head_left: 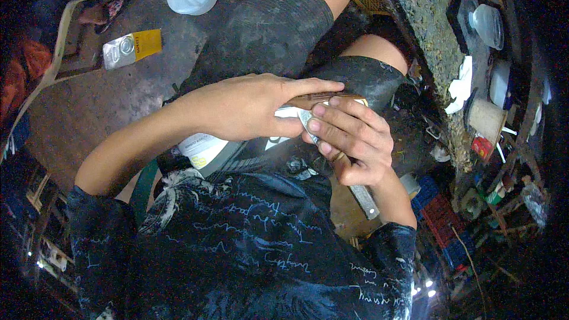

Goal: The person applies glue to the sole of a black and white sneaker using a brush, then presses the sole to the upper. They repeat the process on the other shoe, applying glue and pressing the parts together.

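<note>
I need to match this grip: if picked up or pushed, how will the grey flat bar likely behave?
The grey flat bar is probably stiff, since its exposed end beyond the right hand runs straight. It looks narrow, so perhaps it is fairly light. Its flat shape suggests sliding rather than rolling.

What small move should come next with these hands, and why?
Perhaps draw the gray strip lightly along the brown piece: the right hand holds the strip, its upper end close to that piece, which the left hand holds.
</note>
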Demonstrator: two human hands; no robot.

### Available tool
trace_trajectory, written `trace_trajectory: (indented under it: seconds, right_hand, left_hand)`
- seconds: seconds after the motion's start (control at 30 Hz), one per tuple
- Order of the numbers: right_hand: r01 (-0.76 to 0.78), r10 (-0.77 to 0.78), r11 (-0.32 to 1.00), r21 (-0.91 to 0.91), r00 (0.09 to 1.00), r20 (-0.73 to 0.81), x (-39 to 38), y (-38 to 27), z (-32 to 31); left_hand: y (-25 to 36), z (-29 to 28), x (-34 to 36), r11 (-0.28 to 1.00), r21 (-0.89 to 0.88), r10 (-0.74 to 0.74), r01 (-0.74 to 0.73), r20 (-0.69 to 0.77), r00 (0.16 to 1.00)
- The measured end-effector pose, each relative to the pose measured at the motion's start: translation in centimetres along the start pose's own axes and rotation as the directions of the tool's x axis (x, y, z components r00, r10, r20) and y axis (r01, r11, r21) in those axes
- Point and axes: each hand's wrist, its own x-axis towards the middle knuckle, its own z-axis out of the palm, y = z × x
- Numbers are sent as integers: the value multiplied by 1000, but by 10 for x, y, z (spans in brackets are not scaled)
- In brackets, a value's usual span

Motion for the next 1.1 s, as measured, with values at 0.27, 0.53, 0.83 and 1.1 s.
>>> trace_trajectory:
  seconds: [0.27,0.53,0.83,1.1]
  right_hand:
    - [-6,6,1000,-7,999,54,6,0,-5]
    - [29,-29,1000,7,999,-24,7,5,3]
    - [100,-99,991,88,995,-13,8,18,-5]
    - [95,-98,991,93,995,28,-4,10,-12]
  left_hand:
    - [1,2,2,999,-41,26,-26,-14,1000]
    - [4,0,0,997,-61,-46,46,1,999]
    - [5,2,2,999,-12,31,-32,-62,998]
    - [2,3,0,1000,-4,-4,4,-23,1000]
